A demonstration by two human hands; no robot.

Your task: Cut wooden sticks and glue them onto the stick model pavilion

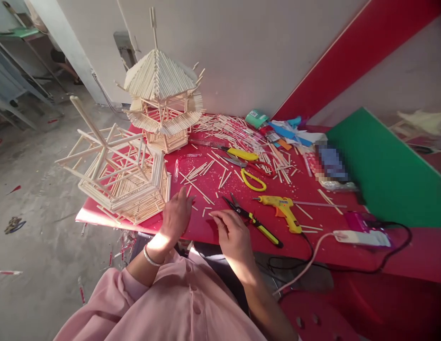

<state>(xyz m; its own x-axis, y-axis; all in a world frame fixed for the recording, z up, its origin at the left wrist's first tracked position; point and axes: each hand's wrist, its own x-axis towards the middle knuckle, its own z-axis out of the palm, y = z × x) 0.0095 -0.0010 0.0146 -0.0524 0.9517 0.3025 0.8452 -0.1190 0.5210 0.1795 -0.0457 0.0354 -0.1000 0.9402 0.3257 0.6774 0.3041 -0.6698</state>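
Observation:
My left hand (177,215) lies on the red table (312,189), fingers bent down onto the surface beside a hexagonal stick frame (124,175). My right hand (231,233) rests near the front edge, its fingertips pinched on a short wooden stick (213,214). Black-and-yellow cutters (252,220) lie just right of that hand. A finished stick pavilion (162,102) stands at the back of the table. Loose sticks (199,182) are scattered ahead of both hands.
A yellow glue gun (282,208) lies right of the cutters, its cable running to a power strip (362,237). Yellow-handled scissors (250,177) and pliers (238,152) sit mid-table. Paper scraps (287,132) and a green board (383,166) fill the right.

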